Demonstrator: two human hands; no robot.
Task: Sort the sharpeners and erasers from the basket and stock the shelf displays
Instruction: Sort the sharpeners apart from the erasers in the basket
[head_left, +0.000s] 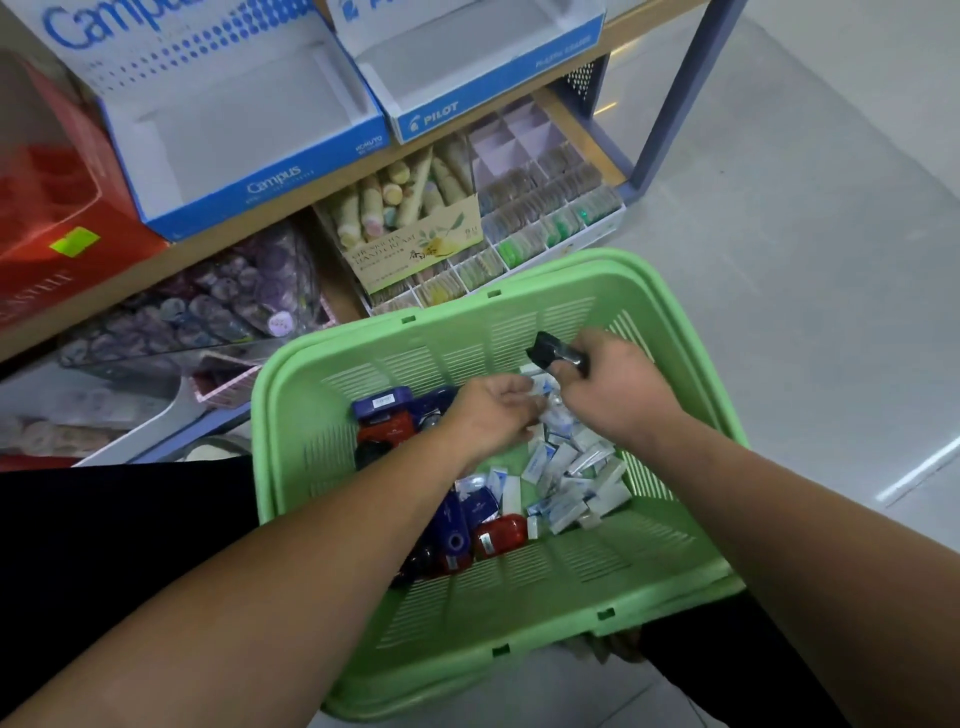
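A green slotted basket (545, 582) rests on my lap. It holds several blue, red and black sharpeners (400, 410) on its left side and a heap of white-and-blue wrapped erasers (576, 483) on its right. My right hand (618, 395) grips a black sharpener (550, 349) above the basket's far side. My left hand (493, 415) reaches into the pile, its fingers curled around small white erasers (540, 387). Two empty blue-and-white display boxes stand on the shelf: Campus (249, 130) and Pilot (467, 67).
A red box (57, 208) stands at the shelf's left. The lower shelf holds a hand cream display (415, 228), a divided tray of small packets (545, 208) and a clear bin of purple items (218, 301). A blue shelf post (680, 98) rises on the right beside grey floor.
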